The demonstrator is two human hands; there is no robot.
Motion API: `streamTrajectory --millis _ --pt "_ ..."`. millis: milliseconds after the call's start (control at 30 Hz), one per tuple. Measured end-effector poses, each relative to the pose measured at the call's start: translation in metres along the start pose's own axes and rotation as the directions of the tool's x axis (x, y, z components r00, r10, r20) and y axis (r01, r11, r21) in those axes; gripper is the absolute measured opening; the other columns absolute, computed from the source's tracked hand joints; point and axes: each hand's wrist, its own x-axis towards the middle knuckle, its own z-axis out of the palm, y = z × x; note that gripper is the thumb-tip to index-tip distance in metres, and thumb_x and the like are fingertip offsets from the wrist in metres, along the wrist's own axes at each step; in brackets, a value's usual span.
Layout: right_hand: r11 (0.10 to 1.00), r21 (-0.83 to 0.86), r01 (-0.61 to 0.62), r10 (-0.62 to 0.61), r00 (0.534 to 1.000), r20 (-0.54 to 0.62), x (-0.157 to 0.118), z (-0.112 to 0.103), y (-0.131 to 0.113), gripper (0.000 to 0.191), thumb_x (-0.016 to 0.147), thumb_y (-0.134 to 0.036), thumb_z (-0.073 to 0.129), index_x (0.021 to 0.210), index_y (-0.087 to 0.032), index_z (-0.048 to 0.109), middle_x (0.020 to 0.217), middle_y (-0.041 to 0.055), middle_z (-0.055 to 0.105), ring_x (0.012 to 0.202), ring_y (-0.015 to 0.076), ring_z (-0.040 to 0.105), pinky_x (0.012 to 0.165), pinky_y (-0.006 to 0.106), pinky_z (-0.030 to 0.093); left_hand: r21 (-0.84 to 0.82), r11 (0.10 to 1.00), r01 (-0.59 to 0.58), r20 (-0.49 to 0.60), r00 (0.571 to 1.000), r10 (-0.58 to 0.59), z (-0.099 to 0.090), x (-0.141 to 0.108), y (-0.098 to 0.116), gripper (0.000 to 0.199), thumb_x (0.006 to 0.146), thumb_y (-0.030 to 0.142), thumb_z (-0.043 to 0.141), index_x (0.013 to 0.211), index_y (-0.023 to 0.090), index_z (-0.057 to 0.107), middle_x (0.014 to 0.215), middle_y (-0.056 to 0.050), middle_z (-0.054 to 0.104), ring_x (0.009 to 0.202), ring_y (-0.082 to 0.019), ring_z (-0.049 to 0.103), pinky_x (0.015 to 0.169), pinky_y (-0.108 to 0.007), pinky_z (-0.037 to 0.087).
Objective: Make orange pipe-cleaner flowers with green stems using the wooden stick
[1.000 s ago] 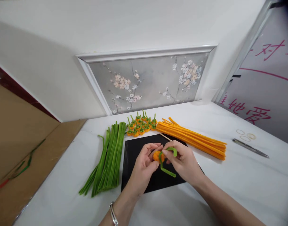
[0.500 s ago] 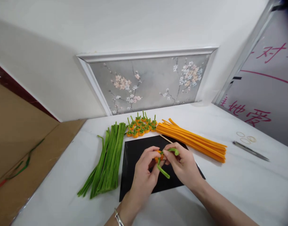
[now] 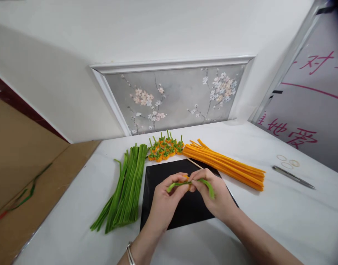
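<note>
Over the black mat (image 3: 185,215), my left hand (image 3: 165,198) is closed, pinching a small orange pipe-cleaner piece (image 3: 186,179) with thumb and fingers. A green pipe cleaner (image 3: 208,186) runs across that piece, one end over my left fingers and the other hanging over the right ones. My right hand (image 3: 214,195) is closed too, its fingertips gripping the green strand beside the orange piece. Much of the orange piece is hidden behind the fingers. At the back of the mat lies a thin wooden stick (image 3: 195,163).
Green pipe cleaners (image 3: 130,187) lie in a bundle at left, orange ones (image 3: 226,162) at right. Several small orange-and-green pieces (image 3: 165,149) with upright stems stand between them. Farther right are tweezers (image 3: 293,176) and rubber bands (image 3: 288,162). Cardboard (image 3: 47,198) borders the left side.
The green strand's left end has swung up from hanging below the hands to lie over my left fingers. Its right end now droops. My left wrist has shifted slightly left.
</note>
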Motion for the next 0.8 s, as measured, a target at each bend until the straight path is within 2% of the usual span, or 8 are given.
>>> streamTrajectory --millis 133,200,300,400,467,600,700,800 --pt "0.976 0.127 -0.178 0.179 0.984 0.005 0.001 -0.005 -0.001 0.006 0.094 -0.025 0.051 0.091 -0.021 0.054 0.092 0.0027 0.061 0.068 0.0113 0.063 0.065 0.027 0.056 0.127 0.988 -0.093 0.049 0.995 0.087 -0.004 0.001 0.006 0.032 0.074 0.017 0.071 0.105 0.021 0.061 0.112 -0.006 0.068 0.096 -0.018 0.068 0.083 -0.028 0.056" --pt "0.968 0.086 -0.237 0.229 0.969 0.094 0.002 -0.013 0.000 0.005 0.093 -0.025 0.053 0.094 -0.021 0.056 0.090 0.0021 0.061 0.070 0.0116 0.063 0.066 0.026 0.057 0.199 0.971 -0.132 0.056 0.991 0.123 -0.007 0.001 0.008 0.033 0.079 0.018 0.066 0.109 0.023 0.054 0.112 -0.005 0.069 0.098 -0.017 0.068 0.083 -0.027 0.055" --pt "0.977 -0.070 -0.199 0.210 0.953 0.217 0.006 -0.026 0.004 0.020 0.092 -0.019 0.050 0.110 -0.023 0.058 0.100 0.0045 0.063 0.083 0.0145 0.063 0.069 0.026 0.057 0.378 0.905 -0.194 0.118 0.980 0.161 -0.014 0.001 0.010 0.034 0.085 0.015 0.057 0.116 0.025 0.047 0.120 -0.007 0.066 0.102 -0.016 0.066 0.087 -0.029 0.053" --pt "0.974 -0.197 -0.108 0.134 0.983 0.123 0.008 -0.032 0.005 0.021 0.094 -0.017 0.047 0.109 -0.024 0.061 0.102 0.0053 0.064 0.084 0.0149 0.064 0.071 0.027 0.057 0.528 0.802 -0.280 0.210 0.958 0.197 -0.019 0.000 0.010 0.040 0.086 0.008 0.049 0.122 0.025 0.045 0.126 -0.009 0.064 0.112 -0.018 0.062 0.097 -0.034 0.048" --pt "0.963 -0.269 0.033 -0.004 0.994 0.111 0.008 -0.030 0.002 0.021 0.091 -0.016 0.053 0.108 -0.024 0.063 0.106 0.0065 0.064 0.092 0.0171 0.064 0.077 0.030 0.057 0.571 0.752 -0.329 0.254 0.942 0.218 -0.019 -0.002 0.008 0.048 0.084 0.003 0.047 0.126 0.025 0.042 0.125 -0.008 0.065 0.116 -0.017 0.060 0.102 -0.036 0.045" --pt "0.865 -0.368 0.342 -0.282 0.937 0.207 0.007 -0.019 -0.003 0.030 0.090 -0.007 0.054 0.113 -0.022 0.064 0.116 0.0096 0.063 0.105 0.0204 0.061 0.087 0.034 0.054 0.605 0.699 -0.381 0.280 0.924 0.261 -0.015 -0.004 0.005 0.054 0.081 0.000 0.047 0.128 0.025 0.038 0.121 -0.007 0.065 0.113 -0.017 0.062 0.098 -0.036 0.049" --pt "0.809 -0.412 0.420 -0.337 0.905 0.261 0.005 -0.013 -0.002 0.031 0.090 -0.005 0.052 0.115 -0.021 0.063 0.107 0.0096 0.067 0.097 0.0199 0.063 0.080 0.034 0.056 0.617 0.678 -0.399 0.250 0.917 0.312 -0.013 -0.004 0.004 0.045 0.081 0.002 0.049 0.121 0.023 0.045 0.114 -0.008 0.065 0.102 -0.018 0.065 0.087 -0.033 0.055" --pt "0.766 -0.485 0.421 -0.335 0.907 0.256 0.002 -0.012 0.001 0.032 0.090 -0.005 0.050 0.117 -0.019 0.061 0.104 0.0107 0.068 0.094 0.0210 0.064 0.077 0.035 0.057 0.635 0.628 -0.451 0.244 0.888 0.390 -0.011 -0.003 0.004 0.029 0.082 0.003 0.051 0.104 0.021 0.055 0.114 -0.008 0.063 0.098 -0.017 0.065 0.083 -0.032 0.056"
